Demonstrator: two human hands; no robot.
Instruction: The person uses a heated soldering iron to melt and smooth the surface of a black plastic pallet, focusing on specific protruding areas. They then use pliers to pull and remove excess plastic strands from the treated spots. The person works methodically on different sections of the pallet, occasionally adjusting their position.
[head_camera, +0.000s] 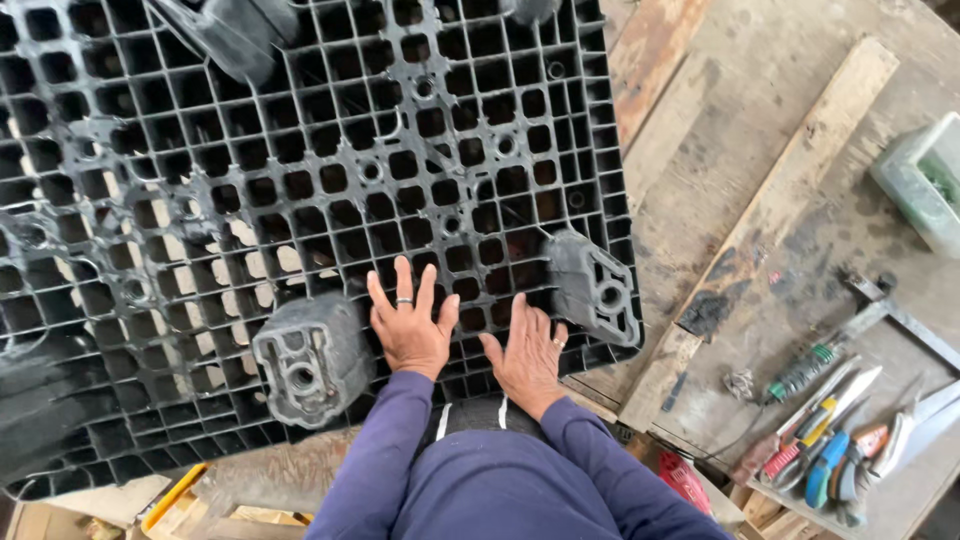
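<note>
Worn wooden boards form the workbench (760, 130), and on it lies a black plastic pallet (300, 180), turned with its underside up so the grid of square holes shows. It covers most of the left and middle of the view and its right edge reaches over the boards.

Both hands rest flat on the pallet near its front edge. The left hand (410, 325) is open, with the fingers spread wide and a ring on one finger; the palm presses on the grid. The right hand (527, 355) is also open and flat, the fingers closer together, and it wears a ring too. Neither hand grips anything.

Just beside the left hand stands a grey block foot (310, 360) of the pallet. A second foot (592, 288) is just beside the right hand, at the pallet corner.

A long plank (770, 220) lies slanted across the bench, to the right of the pallet. Farther right, a group of hand tools (830, 440) with coloured handles lies near the bench edge, well apart from the hands.
</note>
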